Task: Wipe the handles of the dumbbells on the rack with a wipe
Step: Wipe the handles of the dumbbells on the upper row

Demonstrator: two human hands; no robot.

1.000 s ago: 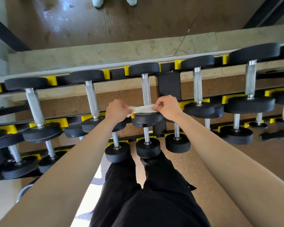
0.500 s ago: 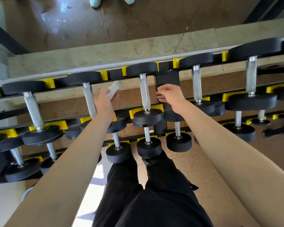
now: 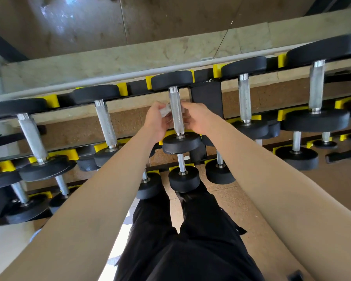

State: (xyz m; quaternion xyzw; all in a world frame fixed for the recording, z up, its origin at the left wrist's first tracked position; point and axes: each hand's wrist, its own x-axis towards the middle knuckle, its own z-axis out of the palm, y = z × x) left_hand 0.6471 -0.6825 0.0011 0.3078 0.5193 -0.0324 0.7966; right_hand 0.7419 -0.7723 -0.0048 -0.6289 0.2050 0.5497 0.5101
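A black rack with yellow cradles holds several black dumbbells with knurled silver handles on three tiers. My two hands meet at the handle of the middle dumbbell on the top tier. My left hand grips a crumpled white wipe just left of that handle. My right hand is on the handle's right side, its fingers curled toward the wipe's far end, which passes behind the handle. How much wipe the right hand holds is hidden.
Neighbouring top-tier handles stand to the left and right. Lower tiers carry smaller dumbbells near my legs in black trousers. A pale ledge and brown floor lie beyond the rack.
My left hand carried the wipe rightward from the gap beside the second handle to the middle handle. My right hand left the rack's black bracket and came to that handle's right side.
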